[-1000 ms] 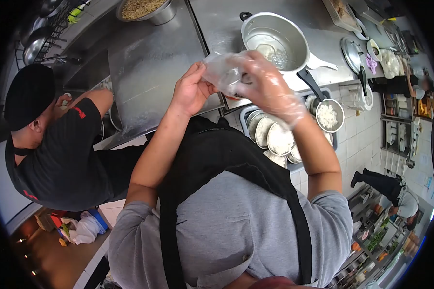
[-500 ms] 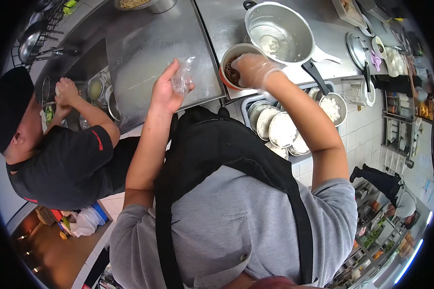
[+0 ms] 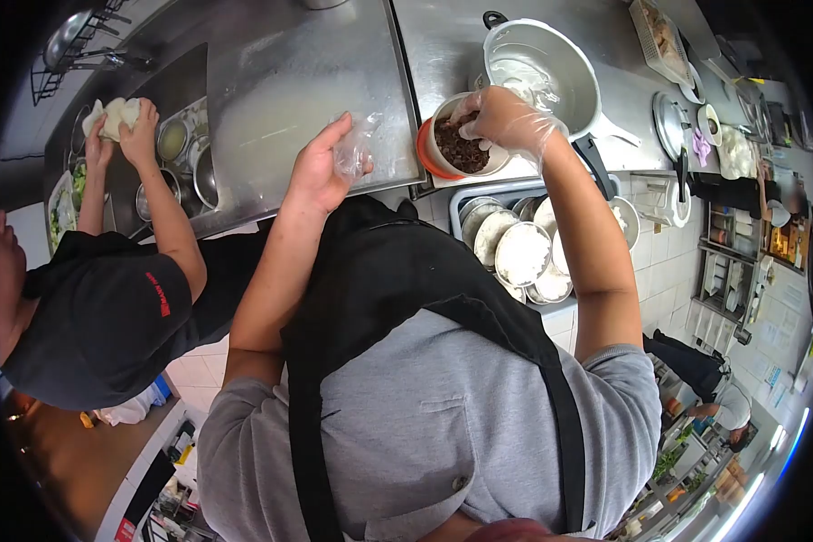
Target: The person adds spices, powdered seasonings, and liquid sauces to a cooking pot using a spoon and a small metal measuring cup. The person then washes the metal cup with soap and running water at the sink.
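My right hand (image 3: 508,122), in a clear plastic glove, is over a white tub (image 3: 506,163) of dark brown crumbly food (image 3: 461,149). Its curled fingertips reach past the tub's rim to the food; what they grip is hidden. The tub leans at an angle, with an orange container (image 3: 431,152) behind and below it. My left hand (image 3: 321,167) is bare and raised palm-in above the counter's front edge, with crumpled clear plastic (image 3: 356,154) between thumb and fingers.
Behind my right hand stands a large metal pot (image 3: 560,59). Below my right arm, a grey bin (image 3: 461,194) holds several round dishes with white food (image 3: 523,255). At left, a co-worker's hands (image 3: 138,140) hold something white and soft over a sink.
My right hand has come up and right, its fingers now nearer the tub's rim. The tub has tipped and shows more food. My left hand stays nearly still. The co-worker's hands have risen.
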A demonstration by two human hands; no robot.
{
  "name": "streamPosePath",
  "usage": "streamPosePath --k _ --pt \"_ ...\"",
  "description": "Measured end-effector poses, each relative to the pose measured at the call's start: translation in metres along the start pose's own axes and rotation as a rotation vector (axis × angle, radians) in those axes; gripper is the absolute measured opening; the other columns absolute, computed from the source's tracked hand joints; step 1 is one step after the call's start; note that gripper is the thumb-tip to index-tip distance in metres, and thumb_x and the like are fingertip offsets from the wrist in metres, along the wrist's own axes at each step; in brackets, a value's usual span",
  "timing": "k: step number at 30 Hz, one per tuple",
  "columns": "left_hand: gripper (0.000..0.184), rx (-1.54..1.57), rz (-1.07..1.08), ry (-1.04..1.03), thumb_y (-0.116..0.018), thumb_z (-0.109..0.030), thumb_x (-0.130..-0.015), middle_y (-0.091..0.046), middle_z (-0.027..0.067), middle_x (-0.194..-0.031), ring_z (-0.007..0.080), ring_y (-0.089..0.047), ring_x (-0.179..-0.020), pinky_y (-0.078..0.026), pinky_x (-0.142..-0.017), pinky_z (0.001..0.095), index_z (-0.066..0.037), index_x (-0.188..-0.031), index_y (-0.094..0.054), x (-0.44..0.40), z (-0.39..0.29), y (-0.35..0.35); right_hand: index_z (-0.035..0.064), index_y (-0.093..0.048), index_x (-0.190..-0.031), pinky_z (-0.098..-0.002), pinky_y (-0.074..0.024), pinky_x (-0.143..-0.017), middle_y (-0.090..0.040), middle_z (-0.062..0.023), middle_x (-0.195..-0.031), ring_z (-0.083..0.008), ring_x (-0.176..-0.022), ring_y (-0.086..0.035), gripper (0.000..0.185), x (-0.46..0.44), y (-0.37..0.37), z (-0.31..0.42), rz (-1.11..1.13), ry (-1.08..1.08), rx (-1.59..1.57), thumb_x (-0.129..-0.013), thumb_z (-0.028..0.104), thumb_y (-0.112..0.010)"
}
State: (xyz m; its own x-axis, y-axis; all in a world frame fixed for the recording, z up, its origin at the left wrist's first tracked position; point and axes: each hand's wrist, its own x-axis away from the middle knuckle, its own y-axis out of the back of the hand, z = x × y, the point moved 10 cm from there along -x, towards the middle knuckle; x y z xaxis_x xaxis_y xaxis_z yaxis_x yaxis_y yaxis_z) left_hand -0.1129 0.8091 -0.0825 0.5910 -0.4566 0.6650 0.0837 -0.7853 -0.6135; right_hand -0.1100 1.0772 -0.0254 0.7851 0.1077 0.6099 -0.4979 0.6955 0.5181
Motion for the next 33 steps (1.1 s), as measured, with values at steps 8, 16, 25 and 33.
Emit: streamPosePath --k 8,16,25,33 --pt "0.022 -0.019 0.021 0.012 -0.07 -0.034 -0.108 -0.071 0.0063 -0.094 0.0235 -0.072 -0.08 -0.06 -0.067 0.042 -0.013 -0.113 -0.066 -0.005 0.003 -0.01 -0.0004 -0.083 -0.111 -0.0289 -0.0597 -0.074 -0.078 -0.0086 -0.092 -0.0148 -0.078 -0.074 0.023 0.028 0.024 0.002 -0.003 -0.013 -0.313 -0.089 0.007 -0.081" --pt "0.022 -0.05 -0.034 0.022 -0.067 -0.033 -0.11 -0.074 0.0043 -0.094 0.0215 -0.072 -0.076 -0.059 -0.066 0.041 -0.012 -0.114 -0.068 -0.007 0.003 -0.011 -0.0033 -0.08 -0.121 -0.03 -0.0635 -0.079 -0.08 -0.0116 -0.102 -0.0174 -0.084 -0.075 0.031 0.016 0.135 -0.09 -0.308 -0.078 -0.361 -0.095 0.012 -0.08" --pt "0.02 -0.105 -0.018 0.044 -0.07 -0.033 -0.108 -0.073 0.003 -0.102 0.0207 -0.071 -0.08 -0.058 -0.067 0.042 -0.015 -0.117 -0.068 -0.01 0.01 -0.011 -0.0061 -0.076 -0.131 -0.0311 -0.0555 -0.074 -0.076 -0.0073 -0.096 -0.0137 -0.08 -0.063 0.04 0.031 0.199 -0.11 -0.541 -0.104 -0.126 -0.1 0.018 -0.075" --pt "0.019 -0.121 -0.055 0.073 -0.069 -0.032 -0.108 -0.074 0.0038 -0.102 0.0202 -0.071 -0.079 -0.059 -0.067 0.0417 -0.015 -0.115 -0.068 -0.018 0.016 -0.018 -0.007 -0.077 -0.127 -0.0288 -0.0543 -0.073 -0.073 -0.0042 -0.09 -0.0114 -0.079 -0.064 0.036 0.094 0.236 -0.077 -0.702 0.001 -0.202 -0.101 0.018 -0.073"
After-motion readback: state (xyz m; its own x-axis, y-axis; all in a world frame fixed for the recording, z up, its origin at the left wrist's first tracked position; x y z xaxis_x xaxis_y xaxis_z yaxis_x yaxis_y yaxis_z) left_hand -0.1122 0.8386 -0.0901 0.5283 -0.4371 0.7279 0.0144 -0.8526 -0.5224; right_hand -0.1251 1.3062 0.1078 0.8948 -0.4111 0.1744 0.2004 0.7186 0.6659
